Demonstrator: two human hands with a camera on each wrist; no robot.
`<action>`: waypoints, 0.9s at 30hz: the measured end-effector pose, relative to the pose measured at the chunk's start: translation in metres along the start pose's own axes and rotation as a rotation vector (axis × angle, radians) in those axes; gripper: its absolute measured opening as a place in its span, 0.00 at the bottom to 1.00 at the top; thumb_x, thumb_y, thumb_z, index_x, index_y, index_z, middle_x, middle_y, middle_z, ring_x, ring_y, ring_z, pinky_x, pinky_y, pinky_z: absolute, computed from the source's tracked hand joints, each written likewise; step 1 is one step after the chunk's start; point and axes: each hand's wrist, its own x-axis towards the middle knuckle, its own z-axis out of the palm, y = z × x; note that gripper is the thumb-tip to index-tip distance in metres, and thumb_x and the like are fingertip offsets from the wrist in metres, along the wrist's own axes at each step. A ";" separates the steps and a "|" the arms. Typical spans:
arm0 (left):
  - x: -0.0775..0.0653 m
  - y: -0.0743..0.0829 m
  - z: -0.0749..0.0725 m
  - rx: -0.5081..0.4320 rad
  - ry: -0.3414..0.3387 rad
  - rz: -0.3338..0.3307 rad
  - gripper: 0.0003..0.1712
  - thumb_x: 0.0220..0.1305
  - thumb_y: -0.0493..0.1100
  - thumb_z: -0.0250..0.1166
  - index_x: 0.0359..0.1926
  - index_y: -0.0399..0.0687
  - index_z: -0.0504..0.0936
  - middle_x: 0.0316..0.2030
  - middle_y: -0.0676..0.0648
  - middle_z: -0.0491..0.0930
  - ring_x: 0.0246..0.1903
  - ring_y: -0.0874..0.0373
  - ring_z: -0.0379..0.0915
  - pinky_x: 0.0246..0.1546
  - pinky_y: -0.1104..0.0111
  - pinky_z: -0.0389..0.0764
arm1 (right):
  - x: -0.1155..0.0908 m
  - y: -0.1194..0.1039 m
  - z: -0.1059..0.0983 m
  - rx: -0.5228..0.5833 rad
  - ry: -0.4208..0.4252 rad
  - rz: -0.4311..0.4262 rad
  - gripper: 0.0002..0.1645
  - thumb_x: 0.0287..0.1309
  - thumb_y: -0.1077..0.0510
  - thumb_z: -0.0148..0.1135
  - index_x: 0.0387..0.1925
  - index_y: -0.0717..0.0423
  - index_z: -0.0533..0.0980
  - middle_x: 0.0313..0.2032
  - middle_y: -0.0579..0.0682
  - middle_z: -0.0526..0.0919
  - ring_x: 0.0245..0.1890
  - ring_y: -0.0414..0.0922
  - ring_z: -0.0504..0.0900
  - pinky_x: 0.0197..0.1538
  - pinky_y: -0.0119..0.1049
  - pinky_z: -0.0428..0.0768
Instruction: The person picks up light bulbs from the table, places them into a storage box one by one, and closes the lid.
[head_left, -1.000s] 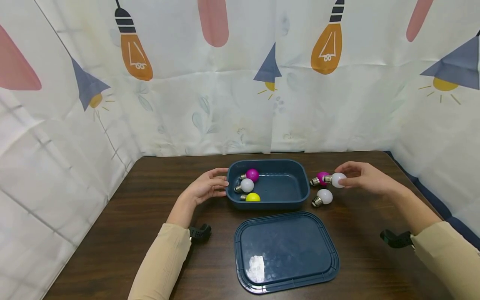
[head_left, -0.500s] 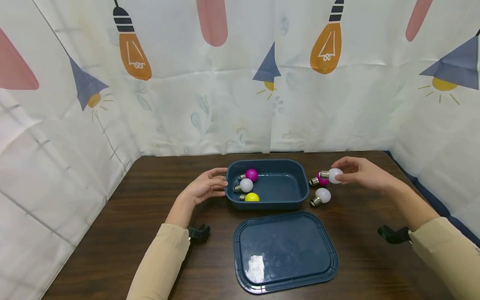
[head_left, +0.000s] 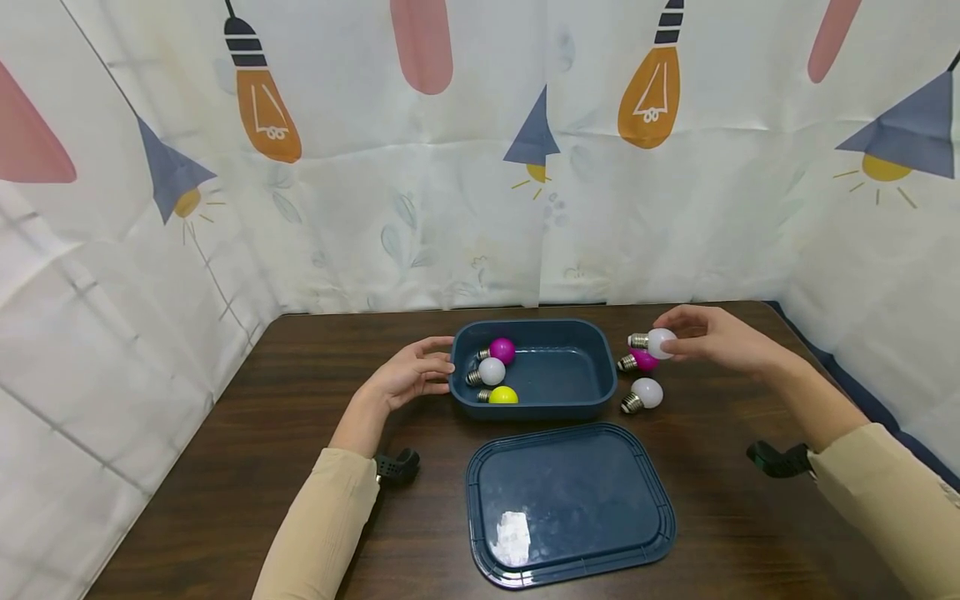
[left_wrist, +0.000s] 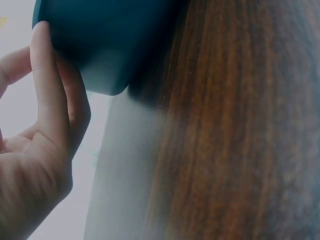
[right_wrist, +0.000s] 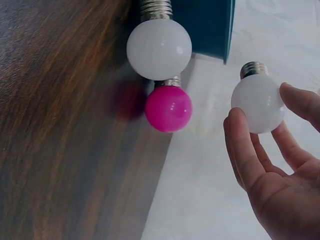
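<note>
My right hand (head_left: 723,340) pinches a white light bulb (head_left: 662,343) by its round globe, the screw base pointing left. In the right wrist view this bulb (right_wrist: 259,102) hangs raised between thumb and fingers. Beneath it on the table lies a magenta bulb (head_left: 645,360); a second white bulb (head_left: 648,391) rests nearer to me. My left hand (head_left: 411,372) touches the left outer wall of a dark blue box (head_left: 534,412) with its fingertips, the fingers loosely bent. Inside the box, along its left side, are a magenta bulb (head_left: 502,350), a white bulb (head_left: 492,371) and a yellow bulb (head_left: 503,395).
A dark blue lid (head_left: 570,504) lies flat in front of the box on the brown wooden table (head_left: 360,525). Behind the table hangs a white curtain (head_left: 450,217) with printed lamps, and it runs down both sides too.
My right hand has moved slightly left and up with the white bulb, which now sits above the magenta bulb on the table. My left hand has stayed at the box.
</note>
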 end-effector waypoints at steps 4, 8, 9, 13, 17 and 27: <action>0.000 0.000 0.000 0.000 -0.001 -0.003 0.37 0.72 0.30 0.60 0.77 0.41 0.58 0.60 0.33 0.71 0.41 0.55 0.83 0.41 0.64 0.88 | 0.003 -0.004 0.001 0.003 -0.011 0.004 0.28 0.70 0.51 0.66 0.63 0.62 0.72 0.62 0.62 0.73 0.54 0.55 0.81 0.56 0.49 0.83; 0.000 0.001 0.000 0.001 -0.003 -0.004 0.37 0.72 0.30 0.60 0.77 0.41 0.57 0.61 0.32 0.70 0.41 0.55 0.83 0.41 0.65 0.88 | 0.007 -0.007 0.002 0.002 -0.018 -0.001 0.28 0.70 0.50 0.66 0.63 0.62 0.72 0.63 0.62 0.73 0.55 0.56 0.80 0.55 0.44 0.84; 0.000 0.001 0.000 0.000 -0.002 -0.003 0.37 0.72 0.30 0.60 0.77 0.41 0.57 0.61 0.32 0.69 0.41 0.55 0.83 0.41 0.65 0.88 | 0.008 -0.008 0.002 -0.001 -0.019 -0.001 0.28 0.70 0.50 0.66 0.63 0.61 0.72 0.63 0.62 0.73 0.56 0.56 0.80 0.55 0.43 0.84; 0.000 0.001 0.000 -0.001 -0.003 -0.003 0.37 0.72 0.30 0.60 0.77 0.41 0.57 0.60 0.32 0.70 0.40 0.55 0.83 0.40 0.65 0.88 | 0.012 -0.010 0.005 -0.002 -0.023 -0.010 0.27 0.70 0.50 0.66 0.63 0.61 0.72 0.63 0.61 0.73 0.57 0.56 0.79 0.54 0.41 0.84; -0.001 0.001 0.000 -0.003 -0.005 -0.002 0.36 0.72 0.29 0.59 0.77 0.41 0.58 0.59 0.32 0.71 0.40 0.55 0.83 0.40 0.64 0.88 | 0.016 -0.013 0.009 0.014 -0.030 -0.022 0.27 0.71 0.52 0.66 0.63 0.61 0.72 0.63 0.62 0.73 0.57 0.55 0.79 0.53 0.40 0.84; -0.001 0.002 0.001 -0.004 -0.001 -0.007 0.37 0.72 0.29 0.60 0.77 0.40 0.58 0.59 0.32 0.71 0.40 0.54 0.83 0.40 0.64 0.88 | 0.025 -0.022 0.014 -0.036 -0.035 -0.024 0.27 0.71 0.49 0.65 0.64 0.57 0.73 0.64 0.59 0.74 0.63 0.58 0.73 0.58 0.53 0.78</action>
